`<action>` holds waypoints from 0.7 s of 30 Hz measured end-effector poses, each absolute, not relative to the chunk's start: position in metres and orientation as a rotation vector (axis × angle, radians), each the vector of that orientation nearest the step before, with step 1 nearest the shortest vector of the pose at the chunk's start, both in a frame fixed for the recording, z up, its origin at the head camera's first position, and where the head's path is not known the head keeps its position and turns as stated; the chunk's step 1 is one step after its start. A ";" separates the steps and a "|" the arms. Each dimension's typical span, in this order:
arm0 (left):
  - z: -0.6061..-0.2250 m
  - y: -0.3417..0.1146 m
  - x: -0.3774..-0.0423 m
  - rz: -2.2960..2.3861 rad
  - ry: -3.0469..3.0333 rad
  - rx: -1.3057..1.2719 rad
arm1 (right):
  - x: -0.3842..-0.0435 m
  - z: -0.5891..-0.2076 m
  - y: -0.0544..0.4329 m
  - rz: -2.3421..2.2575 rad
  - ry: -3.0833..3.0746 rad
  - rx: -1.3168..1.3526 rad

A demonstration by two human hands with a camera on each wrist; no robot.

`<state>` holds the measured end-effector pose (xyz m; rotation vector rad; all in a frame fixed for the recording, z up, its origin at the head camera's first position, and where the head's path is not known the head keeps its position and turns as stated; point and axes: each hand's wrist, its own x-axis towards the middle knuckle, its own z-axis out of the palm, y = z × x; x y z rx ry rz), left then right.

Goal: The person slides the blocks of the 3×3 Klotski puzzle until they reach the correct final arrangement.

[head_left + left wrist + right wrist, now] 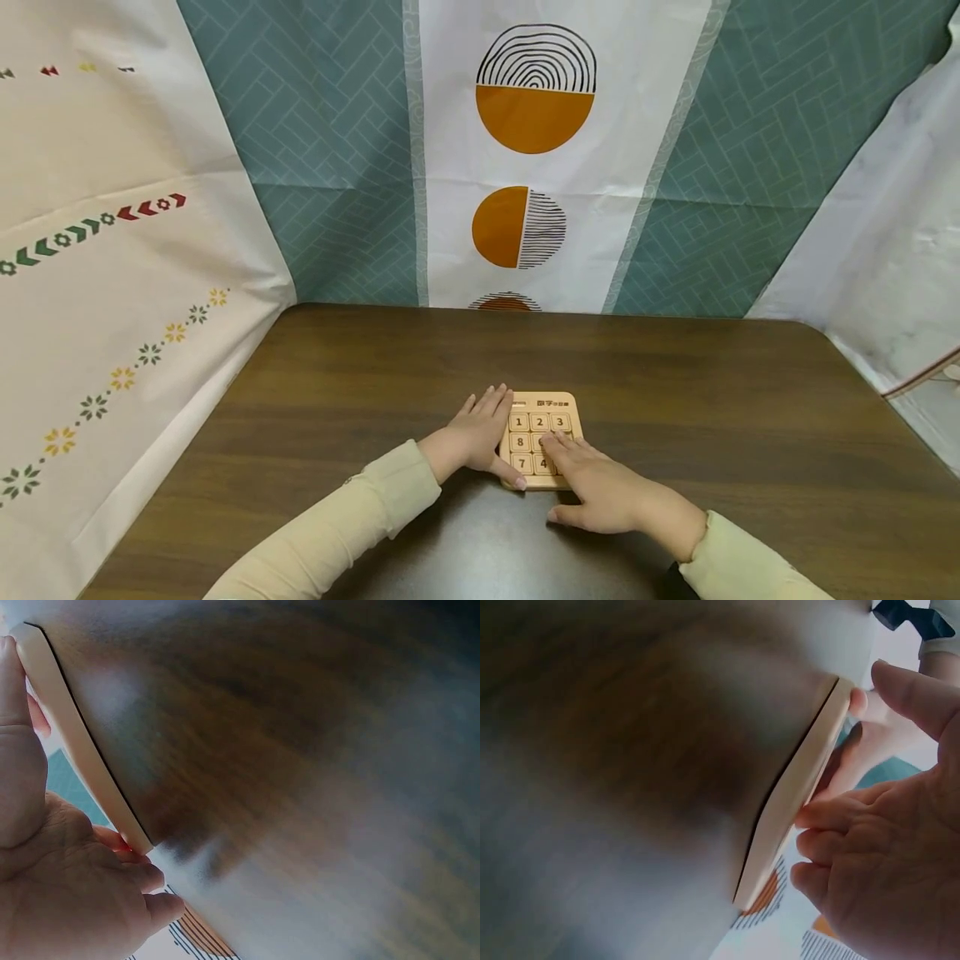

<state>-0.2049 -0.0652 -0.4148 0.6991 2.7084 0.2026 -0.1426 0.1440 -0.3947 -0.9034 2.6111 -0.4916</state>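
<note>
A wooden number puzzle board (572, 405) lies flat on the dark table, holding square numbered tiles. Tiles 1, 2 and 3 fill its far row; 8 and 7 run down the left side, with tile 4 (542, 463) beside the 7. My left hand (474, 435) lies along the board's left side, fingers straight, its thumb (517, 481) on the near left corner. Over the right side reaches my right hand (600, 487), with straight fingertips on the tiles around the middle and its thumb held out in front of the near edge. Those fingers hide the tiles at the lower right.
The brown wooden table (360, 367) extends around the board on all sides. Behind it hangs a patterned teal and white cloth (337, 150). A pale cloth (112, 308) with small printed motifs hangs at the left, and another white cloth (892, 250) at the right.
</note>
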 end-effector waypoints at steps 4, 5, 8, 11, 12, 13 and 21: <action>-0.415 -0.065 -0.206 0.209 2.699 0.694 | -0.135 -0.393 0.151 -0.504 2.643 -0.907; -0.414 -0.065 -0.206 0.212 2.698 0.694 | -0.132 -0.393 0.154 -0.499 2.648 -0.917; -0.415 -0.066 -0.206 0.221 2.698 0.689 | -0.121 -0.393 0.161 -0.466 2.652 -0.957; -0.415 -0.066 -0.207 0.223 2.700 0.685 | -0.111 -0.395 0.165 -0.396 2.672 -1.010; -0.415 -0.067 -0.207 0.227 2.699 0.684 | -0.109 -0.395 0.165 -0.371 2.682 -1.022; -0.415 -0.067 -0.207 0.229 2.699 0.686 | -0.107 -0.396 0.165 -0.343 2.694 -1.028; -0.415 -0.065 -0.205 0.250 2.694 0.697 | -0.106 -0.397 0.160 -0.195 2.756 -1.051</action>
